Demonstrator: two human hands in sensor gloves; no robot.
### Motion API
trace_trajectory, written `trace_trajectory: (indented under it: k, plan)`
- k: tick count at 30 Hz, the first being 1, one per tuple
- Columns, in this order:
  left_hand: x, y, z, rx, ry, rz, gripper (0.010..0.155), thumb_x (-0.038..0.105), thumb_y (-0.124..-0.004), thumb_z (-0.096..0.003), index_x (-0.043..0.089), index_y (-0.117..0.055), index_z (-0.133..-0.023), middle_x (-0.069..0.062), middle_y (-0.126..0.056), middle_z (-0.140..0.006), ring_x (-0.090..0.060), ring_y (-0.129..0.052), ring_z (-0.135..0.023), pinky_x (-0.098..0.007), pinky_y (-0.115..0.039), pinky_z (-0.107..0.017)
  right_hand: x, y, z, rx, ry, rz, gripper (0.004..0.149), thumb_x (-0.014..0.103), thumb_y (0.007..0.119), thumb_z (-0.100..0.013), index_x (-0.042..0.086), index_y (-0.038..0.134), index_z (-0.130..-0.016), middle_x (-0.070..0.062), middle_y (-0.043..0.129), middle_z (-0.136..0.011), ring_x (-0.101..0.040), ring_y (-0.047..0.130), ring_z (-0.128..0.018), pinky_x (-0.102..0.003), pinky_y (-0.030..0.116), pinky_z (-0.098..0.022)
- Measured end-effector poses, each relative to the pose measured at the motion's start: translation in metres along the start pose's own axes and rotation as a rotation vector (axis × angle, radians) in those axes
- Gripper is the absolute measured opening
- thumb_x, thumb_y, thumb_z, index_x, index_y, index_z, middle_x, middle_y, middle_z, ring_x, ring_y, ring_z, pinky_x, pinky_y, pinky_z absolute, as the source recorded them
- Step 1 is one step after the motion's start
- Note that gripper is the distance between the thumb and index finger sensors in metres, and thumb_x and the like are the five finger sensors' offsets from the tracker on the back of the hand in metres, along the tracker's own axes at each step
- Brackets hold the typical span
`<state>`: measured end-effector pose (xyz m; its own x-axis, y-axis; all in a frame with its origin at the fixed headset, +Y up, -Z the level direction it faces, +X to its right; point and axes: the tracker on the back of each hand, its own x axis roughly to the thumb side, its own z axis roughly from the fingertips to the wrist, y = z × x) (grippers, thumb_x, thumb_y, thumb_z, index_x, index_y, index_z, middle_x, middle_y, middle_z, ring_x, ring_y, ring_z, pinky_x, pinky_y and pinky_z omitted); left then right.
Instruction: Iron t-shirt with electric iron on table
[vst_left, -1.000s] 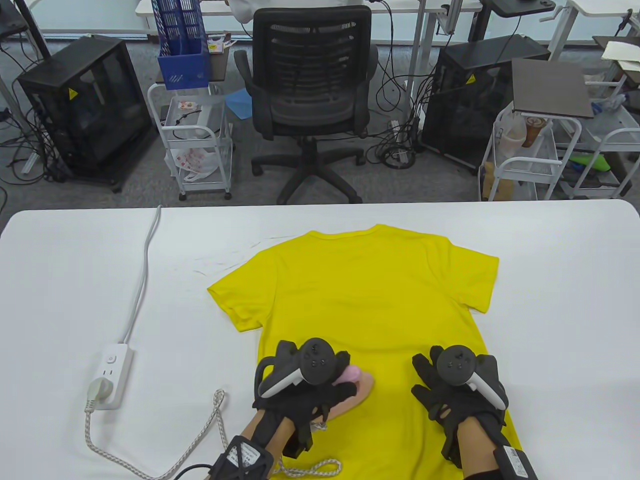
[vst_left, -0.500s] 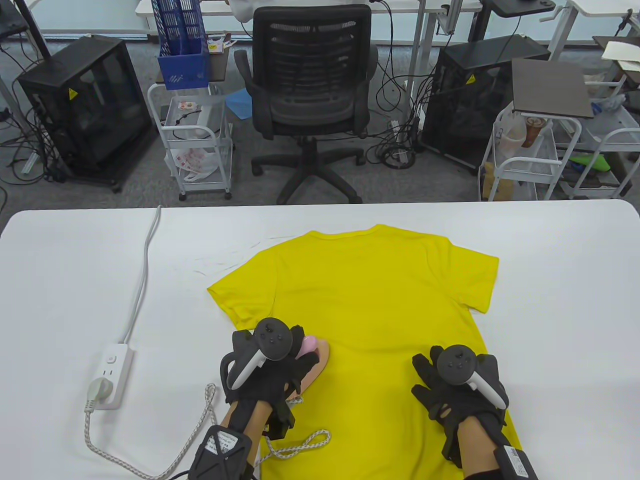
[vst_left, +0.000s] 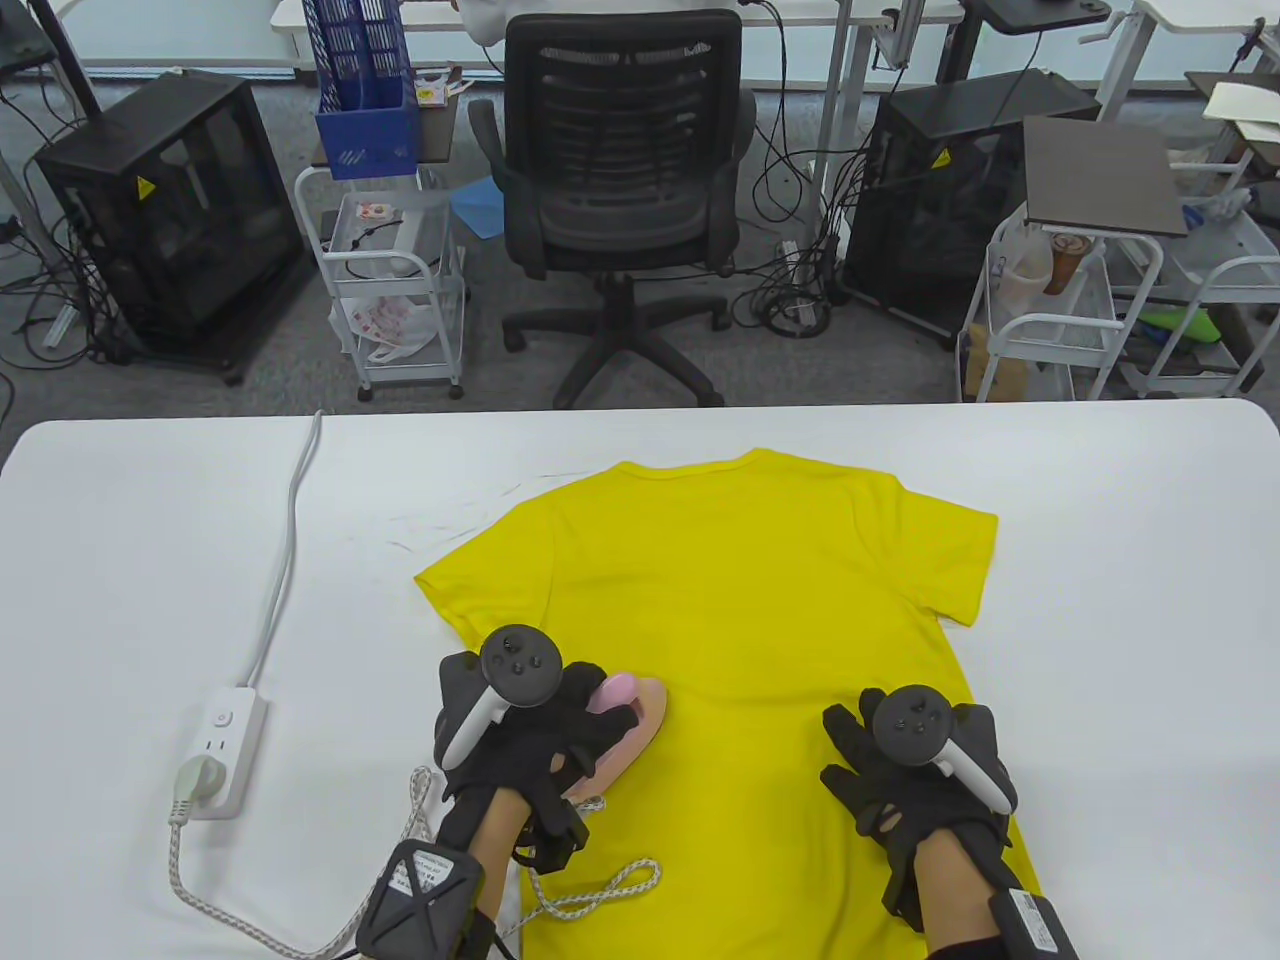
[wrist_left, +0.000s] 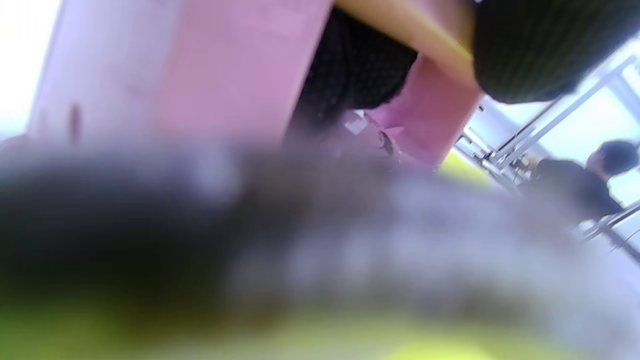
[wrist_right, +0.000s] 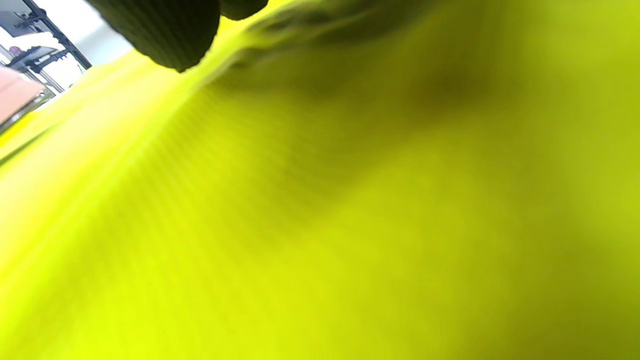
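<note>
Open counter on the far side and right; cords crowd the near left

The power strip (vst_left: 220, 745) and braided cord (vst_left: 420, 830) lie on the counter (vst_left: 1120, 560) left of the iron (vst_left: 630, 725). The right hand (vst_left: 915, 775) rests flat on the t-shirt (vst_left: 740, 580), whose far half lies unobstructed.

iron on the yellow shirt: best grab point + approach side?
Grip the iron by its pink handle, coming from above and the near side. Its flat base lies on the t-shirt with the nose pointing away, so the handle is the raised part. The left hand grips it this way.
</note>
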<state>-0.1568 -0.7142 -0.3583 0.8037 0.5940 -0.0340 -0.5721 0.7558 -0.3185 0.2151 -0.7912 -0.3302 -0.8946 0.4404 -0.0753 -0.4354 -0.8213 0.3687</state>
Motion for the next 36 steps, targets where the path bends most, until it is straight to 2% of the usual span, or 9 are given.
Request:
trace_trajectory:
  k: [2, 6, 10, 14, 21, 26, 30, 31, 36]
  plan:
    - [0.001, 0.011, 0.003, 0.010, -0.001, 0.049, 0.069, 0.061, -0.087, -0.0377, 0.024, -0.070, -0.093, 0.005, -0.091, -0.072, -0.016, -0.105, -0.044, -0.048, -0.081, -0.059, 0.002, -0.002, 0.000, -0.005, -0.009, 0.001, 0.065, 0.048, 0.074, -0.047, 0.038, 0.042, -0.103, -0.006, 0.019, -0.112, -0.036, 0.011, -0.100, -0.064, 0.020, -0.068]
    - [-0.010, 0.049, 0.013, 0.032, 0.003, 0.212, 0.067, 0.051, -0.086, -0.0411, 0.029, -0.057, -0.097, 0.006, -0.080, -0.086, -0.020, -0.098, -0.068, -0.054, -0.068, -0.071, -0.001, -0.007, 0.002, -0.028, -0.018, -0.012, 0.065, 0.048, 0.074, -0.047, 0.037, 0.042, -0.103, -0.006, 0.020, -0.112, -0.036, 0.010, -0.100, -0.064, 0.020, -0.069]
    - [-0.037, 0.089, 0.024, 0.139, 0.023, 0.395, 0.066, 0.041, -0.087, -0.0432, 0.032, -0.049, -0.096, 0.007, -0.070, -0.094, -0.022, -0.086, -0.087, -0.058, -0.055, -0.079, -0.002, -0.008, 0.003, -0.035, -0.025, -0.023, 0.064, 0.047, 0.074, -0.047, 0.037, 0.043, -0.103, -0.006, 0.021, -0.112, -0.037, 0.011, -0.100, -0.064, 0.021, -0.069]
    - [-0.073, 0.113, 0.033, 0.306, 0.103, 0.491, 0.064, 0.035, -0.089, -0.0431, 0.031, -0.050, -0.093, 0.006, -0.067, -0.095, -0.022, -0.083, -0.093, -0.060, -0.055, -0.078, 0.002, -0.006, 0.002, -0.021, -0.034, -0.017, 0.065, 0.048, 0.073, -0.047, 0.037, 0.043, -0.103, -0.006, 0.020, -0.112, -0.037, 0.010, -0.100, -0.064, 0.020, -0.069]
    - [-0.139, 0.102, 0.032, 0.383, 0.245, 0.561, 0.062, 0.032, -0.093, -0.0415, 0.031, -0.052, -0.089, 0.008, -0.066, -0.094, -0.022, -0.082, -0.094, -0.059, -0.060, -0.075, 0.003, -0.003, -0.001, -0.005, -0.030, -0.013, 0.064, 0.048, 0.073, -0.047, 0.038, 0.042, -0.103, -0.006, 0.020, -0.112, -0.037, 0.011, -0.100, -0.064, 0.021, -0.069]
    - [-0.170, 0.086, 0.032, 0.406, 0.235, 0.636, 0.061, 0.032, -0.095, -0.0410, 0.034, -0.053, -0.086, 0.012, -0.066, -0.095, -0.022, -0.077, -0.104, -0.055, -0.062, -0.075, 0.003, -0.004, 0.000, -0.004, -0.025, -0.015, 0.064, 0.048, 0.073, -0.047, 0.037, 0.043, -0.103, -0.007, 0.021, -0.112, -0.037, 0.011, -0.100, -0.064, 0.021, -0.069]
    - [-0.184, 0.074, 0.034, 0.377, 0.266, 0.564, 0.059, 0.038, -0.093, -0.0421, 0.038, -0.053, -0.086, 0.009, -0.061, -0.101, -0.025, -0.072, -0.106, -0.058, -0.067, -0.075, 0.004, -0.002, 0.000, 0.009, -0.025, -0.013, 0.064, 0.048, 0.073, -0.047, 0.037, 0.043, -0.103, -0.007, 0.021, -0.112, -0.037, 0.011, -0.100, -0.064, 0.021, -0.068]
    - [-0.182, 0.072, 0.035, 0.423, 0.287, 0.607, 0.059, 0.037, -0.094, -0.0412, 0.036, -0.056, -0.086, 0.006, -0.060, -0.102, -0.028, -0.072, -0.104, -0.060, -0.067, -0.073, 0.004, -0.002, 0.000, 0.012, -0.026, -0.013, 0.064, 0.048, 0.073, -0.048, 0.037, 0.042, -0.103, -0.007, 0.021, -0.112, -0.037, 0.011, -0.100, -0.064, 0.021, -0.069]
    - [-0.174, 0.074, 0.039, 0.413, 0.356, 0.491, 0.060, 0.041, -0.093, -0.0407, 0.036, -0.058, -0.089, 0.005, -0.061, -0.102, -0.028, -0.074, -0.102, -0.062, -0.064, -0.074, 0.004, -0.002, 0.000, 0.010, -0.027, -0.017, 0.064, 0.048, 0.073, -0.047, 0.037, 0.043, -0.103, -0.007, 0.021, -0.112, -0.038, 0.012, -0.100, -0.064, 0.021, -0.069]
